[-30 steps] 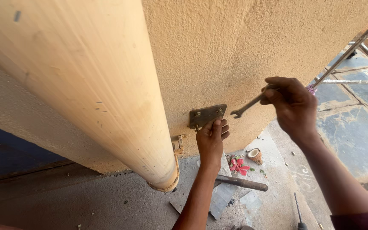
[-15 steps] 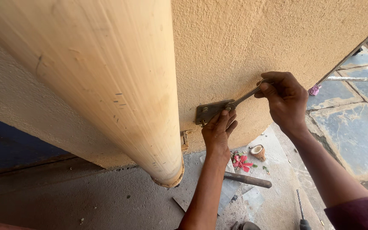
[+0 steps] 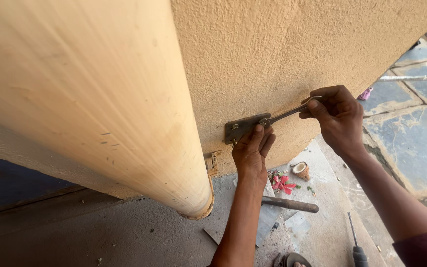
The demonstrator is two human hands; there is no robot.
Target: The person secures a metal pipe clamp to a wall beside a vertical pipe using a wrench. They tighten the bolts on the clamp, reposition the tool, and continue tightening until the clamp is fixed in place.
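1. here, from the head view, i see my left hand pressed flat against a dark metal plate that sits on the rough tan wall.
2. its fingers point up and lie over the plate's lower right edge; they are stretched out against it, not wrapped around it, so the hand pins the plate rather than grasping it.
3. my right hand is closed around the far end of a slim metal wrench, fingers curled tight over the handle.
4. the wrench runs down and to the left from that fist, and its head meets a bolt at the plate's upper right corner, just above my left fingertips.
5. so the plate lies between the two hands: touching the left one, and joined to the right one only through the wrench.
6. a second small bolt shows near the plate's left end.
7. a thick pale pipe fills the left of the view, running down the wall to an open rim beside the plate.
8. on the ground below lie half a coconut shell, some pink petals, a dark metal bar and a drill bit, all well apart from both hands.
9. grey stone slabs lie to the right, past my right forearm.
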